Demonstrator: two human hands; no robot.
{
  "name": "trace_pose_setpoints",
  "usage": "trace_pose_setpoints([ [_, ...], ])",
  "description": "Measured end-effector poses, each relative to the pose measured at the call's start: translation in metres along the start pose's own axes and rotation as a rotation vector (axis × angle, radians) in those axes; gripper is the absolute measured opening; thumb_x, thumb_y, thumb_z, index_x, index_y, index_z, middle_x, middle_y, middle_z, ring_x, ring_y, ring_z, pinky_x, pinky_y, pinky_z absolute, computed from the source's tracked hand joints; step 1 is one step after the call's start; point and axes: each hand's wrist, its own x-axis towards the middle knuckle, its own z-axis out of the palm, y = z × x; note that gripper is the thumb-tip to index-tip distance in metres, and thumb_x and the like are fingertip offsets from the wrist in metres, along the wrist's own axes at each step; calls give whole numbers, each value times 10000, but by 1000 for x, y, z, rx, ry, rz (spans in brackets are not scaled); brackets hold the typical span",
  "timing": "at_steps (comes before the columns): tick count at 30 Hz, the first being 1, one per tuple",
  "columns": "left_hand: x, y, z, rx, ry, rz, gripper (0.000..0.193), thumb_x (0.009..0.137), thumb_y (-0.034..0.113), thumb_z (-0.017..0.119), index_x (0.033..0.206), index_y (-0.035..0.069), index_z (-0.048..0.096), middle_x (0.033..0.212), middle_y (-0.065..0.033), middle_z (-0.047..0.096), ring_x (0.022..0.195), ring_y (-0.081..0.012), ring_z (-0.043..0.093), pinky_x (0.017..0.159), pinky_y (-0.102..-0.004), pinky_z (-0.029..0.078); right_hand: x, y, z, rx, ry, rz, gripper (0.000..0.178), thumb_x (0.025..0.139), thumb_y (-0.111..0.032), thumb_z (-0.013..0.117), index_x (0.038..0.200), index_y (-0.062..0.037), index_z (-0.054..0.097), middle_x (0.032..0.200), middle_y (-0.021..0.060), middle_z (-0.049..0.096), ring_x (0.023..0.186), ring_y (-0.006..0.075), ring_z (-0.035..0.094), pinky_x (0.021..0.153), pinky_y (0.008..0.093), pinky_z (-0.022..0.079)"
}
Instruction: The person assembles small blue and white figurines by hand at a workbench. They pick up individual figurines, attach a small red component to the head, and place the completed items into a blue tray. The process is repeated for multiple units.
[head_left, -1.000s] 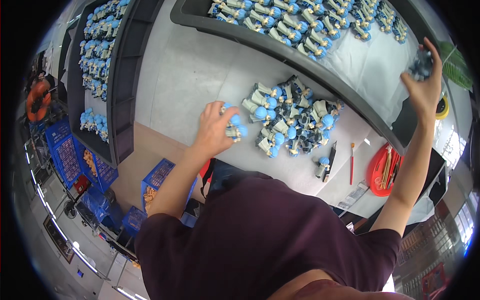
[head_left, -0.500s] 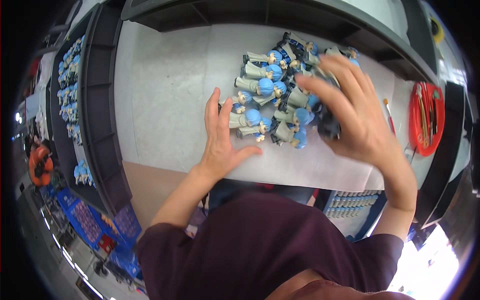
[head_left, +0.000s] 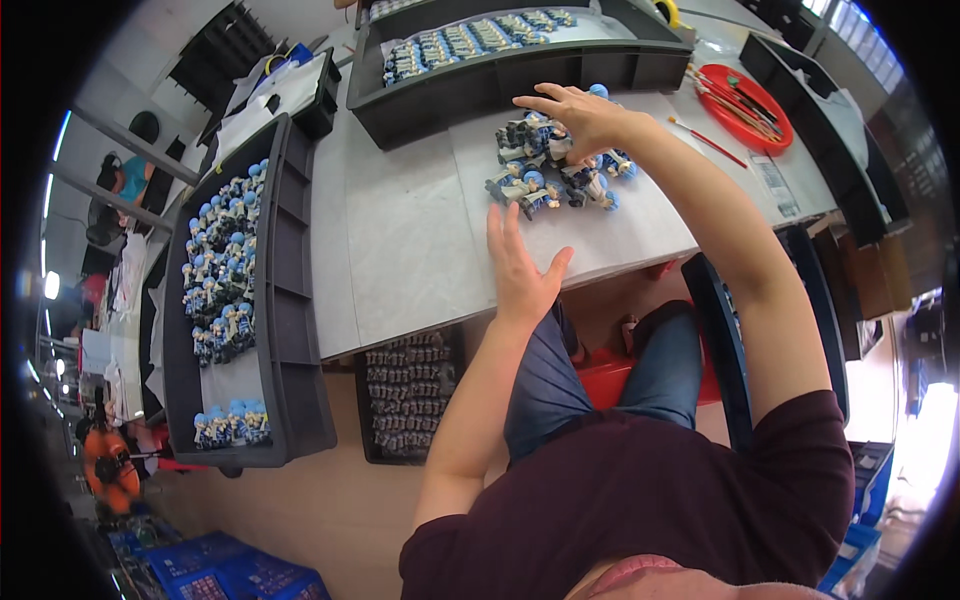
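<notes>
So the jumbled pile of small blue-haired figurines in pale coats (head_left: 545, 152) sits on the pale grey flat surface (head_left: 400, 245), right in front of the person, presumably so both sides can reach it; the left grip (head_left: 525, 280) is released, fingers up and thumb out, just beside the pile's near edge, maybe as a loose fence against strays; the right grip (head_left: 598, 122) arches over the top with fingers spread, though I can't tell if it's grasping a figurine underneath; the dark grey plastic tray at left (head_left: 290, 300) and the dark grey plastic tray at the back (head_left: 500, 92) hold more in groups and rows, likely to stop them rubbing; the round red plastic dish of brushes (head_left: 768, 141) sits off right, probably to stay out of the way.
</notes>
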Motion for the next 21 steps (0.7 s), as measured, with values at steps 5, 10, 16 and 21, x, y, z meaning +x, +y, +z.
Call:
trace_pose_setpoints([
  [5,-5,9,6,-11,-46,72,808,683,232,751,1315,22,292,1355,-293,222,1247,-435,264,1011,-484,264,-58,-5,-3,106,510,-18,476,694,-87,660,1150,-67,525,1042,144,580,983,262,563,832,369,461],
  [10,-8,9,4,85,-85,75,753,694,227,730,1292,14,325,1346,-285,239,1243,-437,258,1012,-493,240,-121,-43,30,311,408,210,331,743,-194,658,1036,-83,554,838,109,616,804,274,597,700,368,464],
  [16,-6,4,0,-19,-120,82,696,722,224,708,1285,21,351,1354,-268,261,1259,-410,269,1029,-451,243,-138,-42,73,320,579,324,419,729,-115,677,1117,-62,530,903,116,594,834,261,574,710,339,469],
  [21,-3,2,-9,-95,-98,41,557,756,138,671,1229,-2,414,1332,-232,318,1231,-372,328,1001,-449,289,-141,-42,79,423,622,345,409,728,-43,661,1112,-24,521,910,127,592,866,277,593,759,345,472],
])
